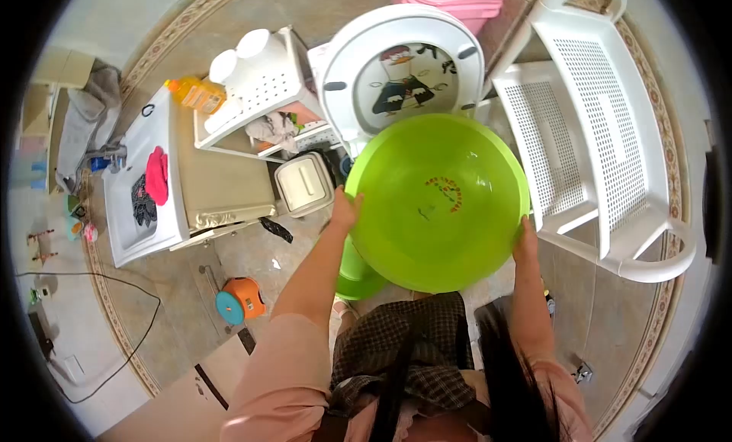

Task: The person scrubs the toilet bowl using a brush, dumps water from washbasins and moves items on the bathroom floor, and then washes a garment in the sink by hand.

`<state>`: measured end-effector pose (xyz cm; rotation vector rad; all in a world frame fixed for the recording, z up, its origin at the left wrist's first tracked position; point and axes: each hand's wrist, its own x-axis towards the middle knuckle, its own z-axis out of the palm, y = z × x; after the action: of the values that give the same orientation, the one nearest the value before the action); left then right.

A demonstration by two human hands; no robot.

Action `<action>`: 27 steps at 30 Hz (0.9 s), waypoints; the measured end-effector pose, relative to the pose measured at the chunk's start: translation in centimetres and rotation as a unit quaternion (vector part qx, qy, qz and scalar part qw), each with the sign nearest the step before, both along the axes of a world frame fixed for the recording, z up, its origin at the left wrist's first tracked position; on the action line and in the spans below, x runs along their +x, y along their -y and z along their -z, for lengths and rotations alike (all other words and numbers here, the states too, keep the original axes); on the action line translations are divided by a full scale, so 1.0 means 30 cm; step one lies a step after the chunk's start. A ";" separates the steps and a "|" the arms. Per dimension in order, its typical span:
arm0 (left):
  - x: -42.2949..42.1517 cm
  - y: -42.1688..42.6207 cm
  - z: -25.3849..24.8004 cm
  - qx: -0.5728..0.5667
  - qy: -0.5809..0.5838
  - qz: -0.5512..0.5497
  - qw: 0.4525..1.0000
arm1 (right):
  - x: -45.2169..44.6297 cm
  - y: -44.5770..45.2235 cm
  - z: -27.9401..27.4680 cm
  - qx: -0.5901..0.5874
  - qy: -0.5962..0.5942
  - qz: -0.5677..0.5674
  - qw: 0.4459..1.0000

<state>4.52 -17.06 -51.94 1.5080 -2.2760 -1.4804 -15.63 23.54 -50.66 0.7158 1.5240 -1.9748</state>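
A large bright green plastic basin (412,244) with a small printed design inside is held up in front of my body, its inside facing me. My left hand (347,211) grips its left rim, and my right hand (525,240) grips its right rim. Most of the fingers are hidden behind the basin. Behind its upper edge stands a toilet with a raised white lid (354,42) showing a cartoon figure. Below the basin, partly covered by it, another green basin (357,278) sits low near my feet.
On the right stands a white plastic rack (602,129). To the left are a white shelf (267,84) with an orange bottle (197,95), a lidded bin (305,184), and a sink (122,190) holding red cloth (157,175). An orange and teal stool (242,299) is on the floor.
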 end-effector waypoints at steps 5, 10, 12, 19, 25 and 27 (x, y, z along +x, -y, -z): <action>0.186 -0.072 -0.058 -0.163 -0.019 0.075 0.984 | 0.115 -0.013 0.088 0.310 -0.149 -0.121 0.931; 0.569 -0.126 -0.230 -0.009 0.097 0.229 0.969 | 0.405 0.080 0.007 0.741 -0.289 -0.153 0.586; 0.851 -0.115 -0.082 -0.007 0.173 0.257 0.951 | 0.515 0.088 -0.060 0.626 -0.162 -0.256 0.719; 1.430 0.080 0.035 0.151 0.286 0.333 0.886 | 1.107 -0.017 -0.159 0.521 -0.187 -0.173 0.815; 1.357 0.289 -0.193 0.135 0.247 0.397 0.874 | 2.029 -0.107 -0.212 0.508 0.077 -0.139 0.847; 1.311 0.340 -0.326 0.098 0.224 0.451 0.858 | 2.294 -0.106 -0.196 0.495 0.157 -0.183 0.835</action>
<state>43.86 -27.26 -42.16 0.8508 -3.5239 -1.6633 53.18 26.71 -44.79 0.9664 2.2140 -0.6350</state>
